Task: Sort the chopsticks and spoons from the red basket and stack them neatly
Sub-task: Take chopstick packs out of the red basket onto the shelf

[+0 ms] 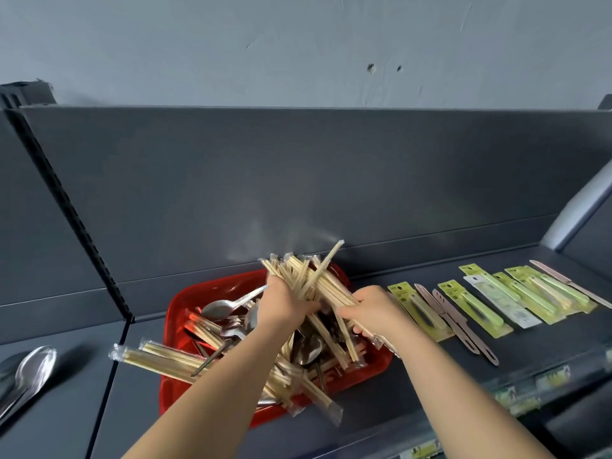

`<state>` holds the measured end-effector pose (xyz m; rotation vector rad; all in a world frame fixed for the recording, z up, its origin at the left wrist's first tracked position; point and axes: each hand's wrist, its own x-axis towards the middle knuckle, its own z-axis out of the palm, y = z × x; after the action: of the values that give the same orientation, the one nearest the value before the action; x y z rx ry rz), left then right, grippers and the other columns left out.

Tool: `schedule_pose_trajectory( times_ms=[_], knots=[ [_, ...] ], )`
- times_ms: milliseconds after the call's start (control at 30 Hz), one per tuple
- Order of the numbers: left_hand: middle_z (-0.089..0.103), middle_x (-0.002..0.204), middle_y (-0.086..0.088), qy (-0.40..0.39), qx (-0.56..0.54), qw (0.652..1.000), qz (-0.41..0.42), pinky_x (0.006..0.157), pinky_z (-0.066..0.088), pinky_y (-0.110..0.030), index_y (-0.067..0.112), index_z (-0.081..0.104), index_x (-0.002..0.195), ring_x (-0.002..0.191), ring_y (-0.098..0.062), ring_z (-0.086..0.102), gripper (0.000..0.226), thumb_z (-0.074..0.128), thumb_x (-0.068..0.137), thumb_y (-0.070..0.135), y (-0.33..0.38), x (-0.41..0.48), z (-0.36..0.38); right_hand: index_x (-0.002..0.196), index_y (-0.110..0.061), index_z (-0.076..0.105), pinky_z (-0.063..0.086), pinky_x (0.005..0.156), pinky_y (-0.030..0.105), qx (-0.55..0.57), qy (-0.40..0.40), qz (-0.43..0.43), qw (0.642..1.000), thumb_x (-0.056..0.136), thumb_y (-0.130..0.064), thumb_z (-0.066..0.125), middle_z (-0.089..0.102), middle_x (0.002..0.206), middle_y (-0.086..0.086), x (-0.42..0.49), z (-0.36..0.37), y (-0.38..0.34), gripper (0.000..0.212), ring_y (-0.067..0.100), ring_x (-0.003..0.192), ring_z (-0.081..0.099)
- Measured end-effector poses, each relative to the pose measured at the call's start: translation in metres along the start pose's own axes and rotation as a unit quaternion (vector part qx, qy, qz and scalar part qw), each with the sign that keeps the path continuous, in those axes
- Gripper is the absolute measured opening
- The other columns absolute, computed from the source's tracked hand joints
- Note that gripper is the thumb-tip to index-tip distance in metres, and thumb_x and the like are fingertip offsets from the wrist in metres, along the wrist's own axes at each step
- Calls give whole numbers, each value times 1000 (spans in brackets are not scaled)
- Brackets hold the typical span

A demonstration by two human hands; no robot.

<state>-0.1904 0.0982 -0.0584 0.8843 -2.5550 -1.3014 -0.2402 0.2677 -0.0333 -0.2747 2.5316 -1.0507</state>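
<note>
A red basket [172,313] sits on a dark grey shelf and holds a jumble of wrapped wooden chopsticks and metal spoons [220,308]. Above the basket my left hand [284,301] grips a thick bundle of wrapped chopsticks [304,276] that fans up and away from me. My right hand [372,309] holds the lower right end of the same bundle. More chopstick packs [159,359] stick out over the basket's left rim.
Packaged utensils on yellow-green cards [473,306] and brownish knives [460,326] lie in a row on the shelf to the right. A few wrapped metal spoons [31,369] lie at the far left. The shelf's back panel [298,177] rises right behind the basket.
</note>
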Motion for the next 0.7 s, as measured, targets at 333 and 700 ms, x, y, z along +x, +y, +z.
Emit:
schedule_pose_trajectory(
  times_ms=[333,700],
  knots=[
    [69,66,-14,-44,-161,984,-54,44,43,-25,6,55,77,43,-17,50,32,83,74,21,-8,6,-9,80,-14,69,31,35,12,20,-9,-27,999,83,-18,67,55,56,-6,1,4,-2,5,-3,35,46],
    [50,51,11,-17,-280,956,87,47,41,-21,11,60,81,45,-7,43,28,62,92,36,6,-42,-106,83,-16,68,36,48,20,116,-1,-173,978,89,-22,61,50,52,-10,-43,-10,-57,11,4,46,44]
  ],
)
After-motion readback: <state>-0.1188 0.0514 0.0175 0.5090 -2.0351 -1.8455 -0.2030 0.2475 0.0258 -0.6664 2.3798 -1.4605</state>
